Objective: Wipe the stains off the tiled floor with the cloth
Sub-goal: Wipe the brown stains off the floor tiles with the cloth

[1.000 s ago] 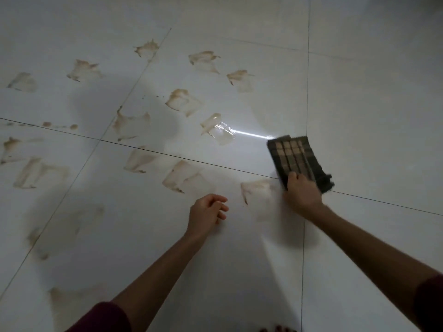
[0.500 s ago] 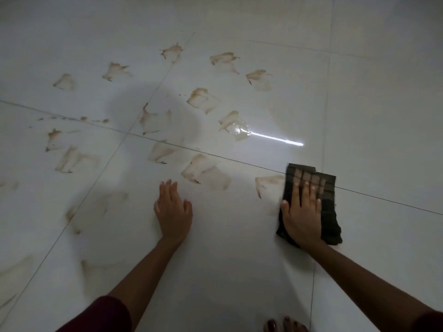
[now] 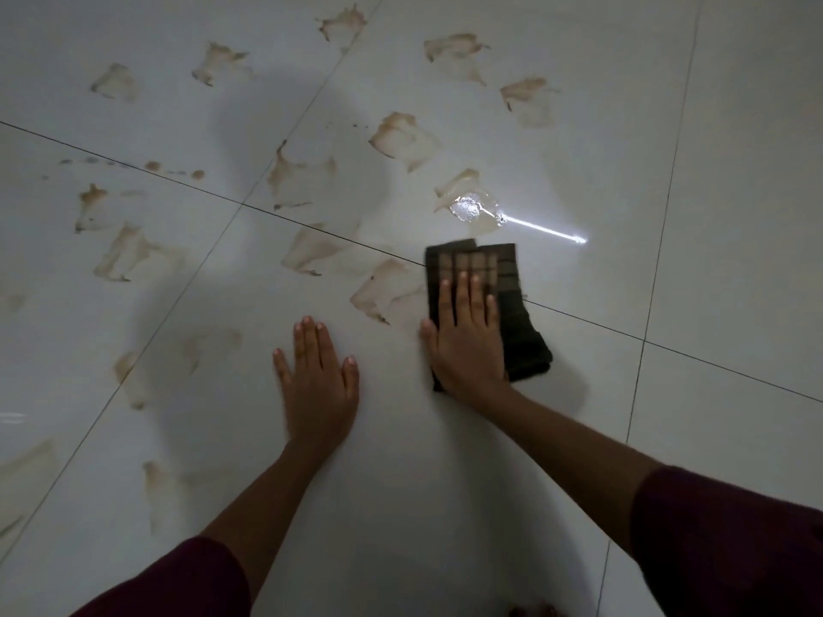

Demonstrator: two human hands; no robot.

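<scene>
Dark checked cloth (image 3: 512, 313) lies flat on the tiled floor (image 3: 735, 216), pressed under the right hand (image 3: 467, 340), palm flat, fingers extended. Left edge touches a brown stain (image 3: 383, 291). Left hand (image 3: 318, 385) rests released, nearby left of the cloth. Bare tile lies right of the cloth.

Cloth (image 3: 512, 305) partly under right hand (image 3: 467, 345); toes (image 3: 532, 611) cut by bottom edge

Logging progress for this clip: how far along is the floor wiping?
Early. The tile under the left hand looks clean, though nothing shows it was wiped. In hand: the right hand presses the cloth flat beside the nearest stain. Left: brown stains across the tiles beyond, including the wet one catching light.
</scene>
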